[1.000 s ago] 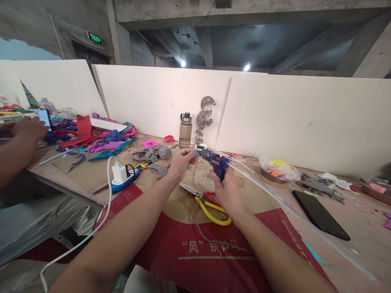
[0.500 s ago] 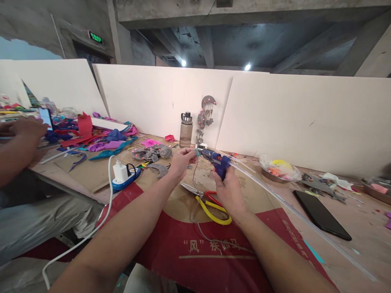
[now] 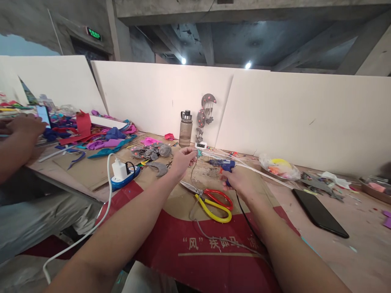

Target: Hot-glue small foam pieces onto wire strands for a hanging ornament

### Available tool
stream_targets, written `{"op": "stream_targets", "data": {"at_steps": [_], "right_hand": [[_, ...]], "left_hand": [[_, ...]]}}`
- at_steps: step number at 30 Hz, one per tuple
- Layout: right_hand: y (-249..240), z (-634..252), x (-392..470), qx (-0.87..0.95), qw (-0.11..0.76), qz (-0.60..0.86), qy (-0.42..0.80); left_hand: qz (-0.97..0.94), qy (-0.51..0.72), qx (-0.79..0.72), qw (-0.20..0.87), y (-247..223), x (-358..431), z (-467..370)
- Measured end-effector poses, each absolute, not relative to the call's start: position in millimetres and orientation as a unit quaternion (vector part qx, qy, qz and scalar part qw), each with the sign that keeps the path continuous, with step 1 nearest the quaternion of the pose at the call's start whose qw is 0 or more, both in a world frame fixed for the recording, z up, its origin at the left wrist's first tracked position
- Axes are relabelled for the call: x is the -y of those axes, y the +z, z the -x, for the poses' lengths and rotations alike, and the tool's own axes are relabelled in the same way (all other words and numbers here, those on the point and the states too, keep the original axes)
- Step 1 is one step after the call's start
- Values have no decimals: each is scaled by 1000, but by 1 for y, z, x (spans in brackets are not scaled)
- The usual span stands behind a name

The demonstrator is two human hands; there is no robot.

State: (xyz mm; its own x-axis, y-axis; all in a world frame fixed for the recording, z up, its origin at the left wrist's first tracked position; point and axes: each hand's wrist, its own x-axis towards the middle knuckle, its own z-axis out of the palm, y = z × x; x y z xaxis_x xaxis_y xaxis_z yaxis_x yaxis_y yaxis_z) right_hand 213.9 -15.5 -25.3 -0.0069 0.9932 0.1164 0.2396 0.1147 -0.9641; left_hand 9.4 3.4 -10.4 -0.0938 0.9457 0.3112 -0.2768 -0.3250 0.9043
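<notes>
Between the thumb and fingers of my left hand (image 3: 182, 162) is a small teal star-shaped piece (image 3: 199, 153), with a grey cord (image 3: 193, 173) hanging below it. My right hand (image 3: 233, 181) is wrapped round the handle of a blue glue gun (image 3: 225, 163), whose nozzle points left, a short way from the teal piece. A long clear glue stick (image 3: 265, 173) runs out behind the gun. Scissors with one red and one yellow handle (image 3: 216, 215) lie open on the mat below my hands. A grey crescent (image 3: 159, 168) rests left of my left hand.
A water bottle (image 3: 185, 129) and a small digital clock (image 3: 200, 145) stand by the white board (image 3: 146, 93). A phone (image 3: 320, 212) lies at right, near a bagged dish (image 3: 279, 167). At left are a blue power strip (image 3: 124, 179), fabric scraps (image 3: 114, 134) and another person's hand (image 3: 26, 126).
My right hand has drawn the glue gun back to the right and lowered it, away from the teal piece. My left hand has stayed nearly in place.
</notes>
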Motion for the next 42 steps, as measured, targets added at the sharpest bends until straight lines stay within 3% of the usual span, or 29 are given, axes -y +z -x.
{"op": "stream_targets", "data": {"at_steps": [4,8,11,14,17,20,31,42], "right_hand": [[-33,-228,8,677,399,579,216],[-27,-219,16,663,449,599,14],[-22,-193,27,664,501,546,98],[-21,-164,36,612,573,438,324],[-19,-149,42,525,595,367,486],[-17,-149,45,482,608,357,520],[-24,-159,35,584,601,419,351],[-24,-164,33,587,589,482,276]], "left_hand": [[-578,634,-376,349,-12,1,-15],[-633,632,-394,210,-12,6,-17],[-672,623,-388,98,-10,12,-17],[-713,605,-352,48,-8,17,-19],[-716,600,-350,72,-8,20,-22],[-698,598,-380,110,-12,19,-25],[-612,601,-380,347,-15,15,-33],[-620,593,-336,389,-22,8,-31]]}}
